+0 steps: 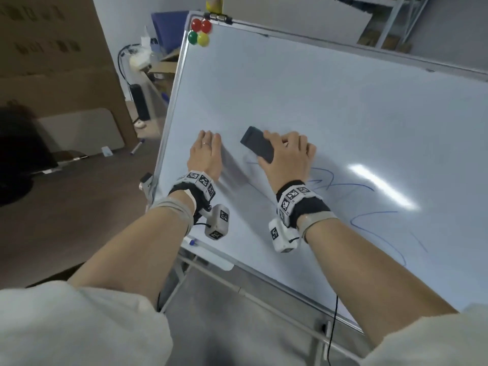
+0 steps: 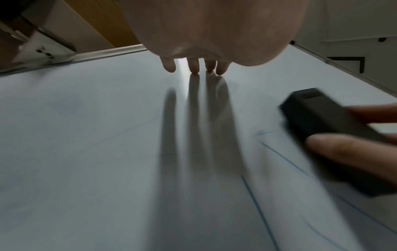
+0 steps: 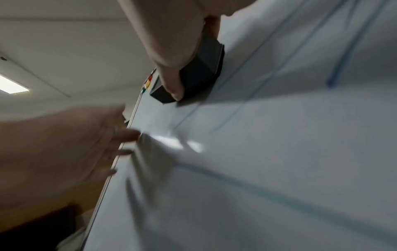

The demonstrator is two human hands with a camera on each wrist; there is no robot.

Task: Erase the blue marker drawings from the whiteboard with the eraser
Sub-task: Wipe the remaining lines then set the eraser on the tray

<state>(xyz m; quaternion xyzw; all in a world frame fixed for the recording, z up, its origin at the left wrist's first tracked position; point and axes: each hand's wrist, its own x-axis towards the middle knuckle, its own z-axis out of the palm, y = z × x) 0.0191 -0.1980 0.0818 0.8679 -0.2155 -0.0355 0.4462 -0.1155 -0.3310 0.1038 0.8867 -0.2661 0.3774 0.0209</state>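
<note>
A tilted whiteboard (image 1: 303, 96) fills the middle of the head view. Thin blue marker lines (image 1: 380, 225) run across its lower right part, also seen as blue strokes (image 3: 343, 56) in the right wrist view. My right hand (image 1: 286, 154) grips a dark grey block eraser (image 1: 257, 147) and holds it flat against the board at the upper left end of the lines; the eraser (image 2: 318, 117) (image 3: 199, 74) shows in both wrist views. My left hand (image 1: 207, 150) lies flat on the board with straight fingers (image 2: 194, 67), to the left of the eraser.
Round magnets (image 1: 200, 31) in red, green and yellow sit at the board's top left corner. A marker (image 1: 195, 243) lies in the tray at the lower edge. Cardboard boxes (image 1: 52, 62) and a marker on the floor (image 1: 137, 147) stand left of the board. Metal stand legs (image 1: 237, 289) run below.
</note>
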